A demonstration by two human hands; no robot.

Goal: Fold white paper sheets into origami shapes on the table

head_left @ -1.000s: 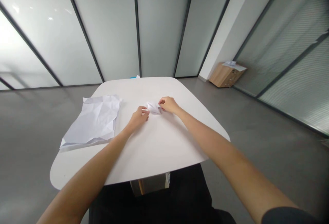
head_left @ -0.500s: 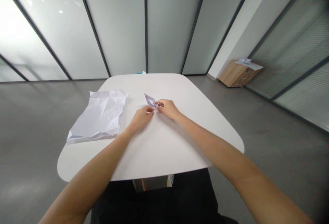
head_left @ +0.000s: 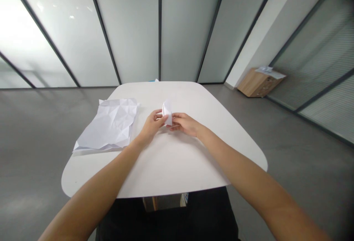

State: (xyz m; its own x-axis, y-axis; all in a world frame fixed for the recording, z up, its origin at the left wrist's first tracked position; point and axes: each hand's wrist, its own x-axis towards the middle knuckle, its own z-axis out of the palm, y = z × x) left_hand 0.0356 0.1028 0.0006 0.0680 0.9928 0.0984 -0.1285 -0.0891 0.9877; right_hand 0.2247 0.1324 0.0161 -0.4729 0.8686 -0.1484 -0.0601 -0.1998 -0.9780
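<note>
A small folded piece of white paper (head_left: pixel 167 111) stands upright between my hands, above the middle of the white table (head_left: pixel 177 163). My left hand (head_left: pixel 153 123) pinches it from the left, thumb on its near face and fingers behind. From the right, my right hand (head_left: pixel 184 123) has its fingers bent against the paper's lower right edge; whether they grip it firmly is hard to see. Left of my hands lie creased sheets of white paper (head_left: pixel 109 124), flat on the tabletop.
A wooden drawer cabinet (head_left: pixel 257 82) with papers on top stands by the wall at the far right. Frosted glass panels (head_left: pixel 138 30) rise behind the table. Beneath the table's near edge a box-like thing (head_left: pixel 166 202) shows partly.
The folded paper was lying low and slanted; now it is raised upright with its broad face toward me. My left hand has closed on it, and my right hand has shifted slightly right and nearer.
</note>
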